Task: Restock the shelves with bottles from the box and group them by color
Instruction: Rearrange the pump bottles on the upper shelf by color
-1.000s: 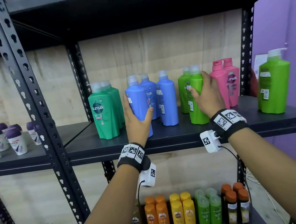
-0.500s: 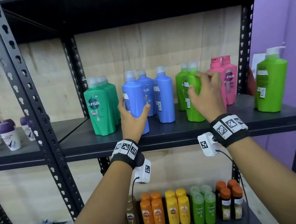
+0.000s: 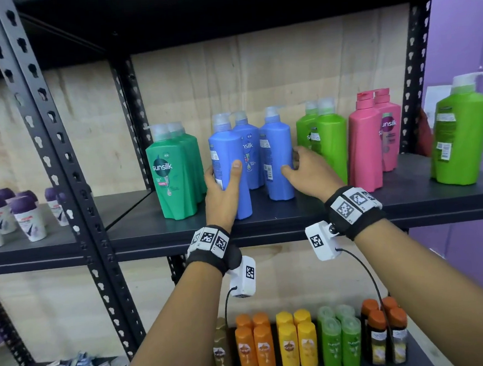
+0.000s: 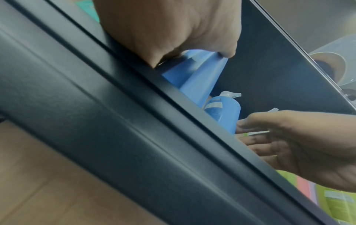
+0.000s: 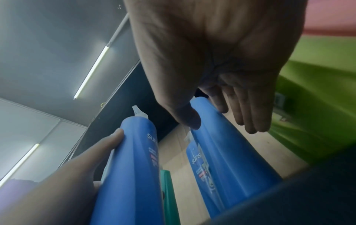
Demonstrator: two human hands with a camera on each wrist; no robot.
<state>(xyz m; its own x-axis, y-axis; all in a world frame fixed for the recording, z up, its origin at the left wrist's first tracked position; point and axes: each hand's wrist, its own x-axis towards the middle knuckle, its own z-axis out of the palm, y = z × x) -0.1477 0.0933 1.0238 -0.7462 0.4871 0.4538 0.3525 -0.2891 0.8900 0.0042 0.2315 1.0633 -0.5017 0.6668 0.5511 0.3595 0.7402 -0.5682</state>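
We are tidying the blue group on the shelf. Our left hand grips the front blue bottle, which stands on the shelf beside the green bottles. Our right hand, fingers loosely spread, touches the right blue bottle. Next, we judge, both need nudging together, kept upright.

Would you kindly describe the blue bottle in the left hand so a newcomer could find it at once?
Look at the middle shelf of the black rack, where tall pump bottles stand grouped by colour. Among the three blue ones, it is the front-left blue bottle, beside the dark green bottles. Only it has the left hand wrapped round it.
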